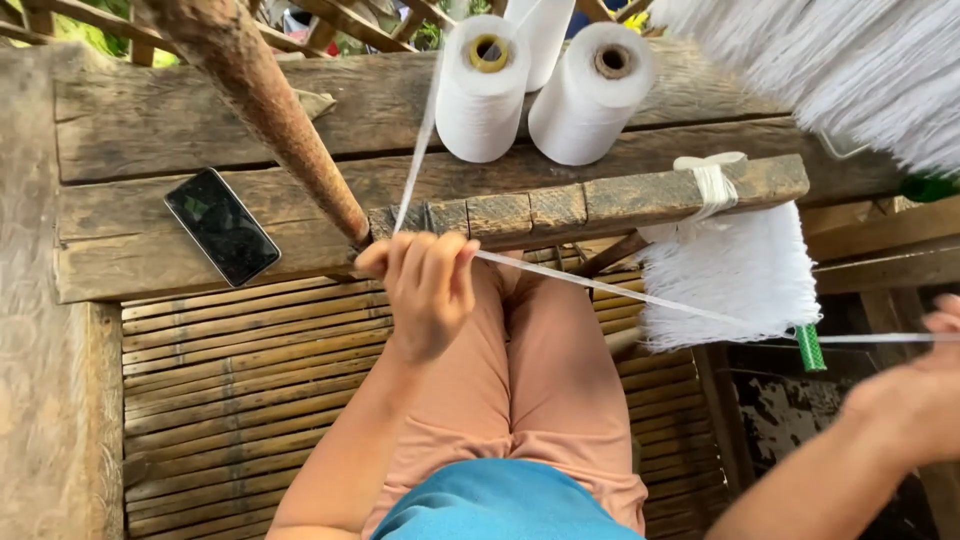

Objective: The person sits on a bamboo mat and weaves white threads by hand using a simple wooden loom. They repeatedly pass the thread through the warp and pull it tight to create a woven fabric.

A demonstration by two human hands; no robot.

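Head view: white thread stretched between 2 hands

Head camera looks down on a person seated on a bamboo slat floor (230, 400). The left hand (425, 285) is raised in front of the knees, its grip pinched narrow on a white thread (640, 297). From that pinch the thread runs in 2 directions: up and slightly right to the left of 2 white thread cones (545, 90) standing on the wooden tabletop (200, 130), and down to the right in a long, nearly level line, its long axis crossing the frame toward the right hand (925, 395). The right hand sits at the frame's edge; the thread reaches its fingers, but how tight its grip is I cannot tell. A black phone (222, 227) lies flat on the tabletop, well apart from the left hand. A white fringe bundle (735, 270) hangs from a wooden bar (600, 205) just behind the thread
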